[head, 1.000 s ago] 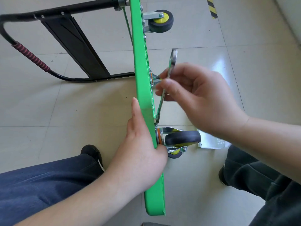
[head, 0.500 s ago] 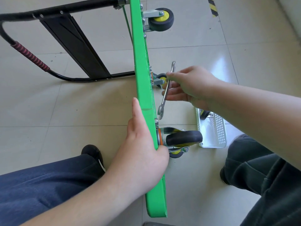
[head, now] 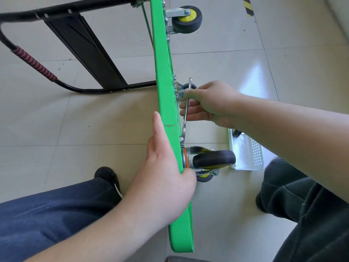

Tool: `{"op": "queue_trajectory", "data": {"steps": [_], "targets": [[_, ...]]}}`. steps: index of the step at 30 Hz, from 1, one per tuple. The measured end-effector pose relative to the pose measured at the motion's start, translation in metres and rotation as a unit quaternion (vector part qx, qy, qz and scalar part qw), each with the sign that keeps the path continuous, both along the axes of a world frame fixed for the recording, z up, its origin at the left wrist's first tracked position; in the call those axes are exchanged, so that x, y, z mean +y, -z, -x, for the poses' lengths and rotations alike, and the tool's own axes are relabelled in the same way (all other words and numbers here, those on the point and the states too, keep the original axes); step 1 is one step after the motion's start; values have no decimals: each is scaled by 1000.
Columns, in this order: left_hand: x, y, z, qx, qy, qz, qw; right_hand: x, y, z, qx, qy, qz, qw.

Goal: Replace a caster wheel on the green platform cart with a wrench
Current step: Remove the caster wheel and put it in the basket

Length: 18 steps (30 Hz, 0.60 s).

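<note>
Green platform cart [head: 166, 103] stood on its long edge, wheels facing right, so that the caster mounts can be reached from the side. Nearest along the cart, the left hand [head: 166, 178] clasps the deck edge, fingers straight against the left face and thumb hooked over to the wheel side, evidently to keep the deck from tipping. Just right of the cart at that point sits the caster wheel [head: 214, 159] being serviced (its plate lies against the deck). Immediately beyond it, the wrench [head: 186, 112] runs nearly parallel to the deck, its lower head at a fastener beside the caster plate; the right hand [head: 211, 104] pinches the shank, fingers curled around it, placed for turning leverage. Right of the caster lies a white basket [head: 249, 154], probably for parts. Farther along the cart stand two more casters.
</note>
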<state>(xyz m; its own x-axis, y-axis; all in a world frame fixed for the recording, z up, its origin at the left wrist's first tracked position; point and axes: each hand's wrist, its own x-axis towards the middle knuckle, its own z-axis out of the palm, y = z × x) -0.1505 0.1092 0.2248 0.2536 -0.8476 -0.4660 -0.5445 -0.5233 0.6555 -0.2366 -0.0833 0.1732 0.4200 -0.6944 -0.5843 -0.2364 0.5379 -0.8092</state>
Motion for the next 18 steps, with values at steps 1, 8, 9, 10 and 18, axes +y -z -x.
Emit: {"op": "queue_trajectory", "data": {"steps": [1, 8, 9, 10, 18], "targets": [[0, 0, 0, 1, 1, -2, 1000, 0, 1, 0, 0, 1, -5, 1000], [0, 2, -1, 10, -7, 2, 1000, -4, -1, -5, -3, 0, -35, 999], [0, 2, 0, 11, -6, 5, 1000, -4, -2, -5, -5, -3, -37, 999], [0, 3, -1, 11, -6, 6, 1000, -5, -2, -5, -6, -5, -39, 999], [0, 3, -1, 7, -7, 8, 1000, -9, -1, -3, -44, -34, -23, 998]]}}
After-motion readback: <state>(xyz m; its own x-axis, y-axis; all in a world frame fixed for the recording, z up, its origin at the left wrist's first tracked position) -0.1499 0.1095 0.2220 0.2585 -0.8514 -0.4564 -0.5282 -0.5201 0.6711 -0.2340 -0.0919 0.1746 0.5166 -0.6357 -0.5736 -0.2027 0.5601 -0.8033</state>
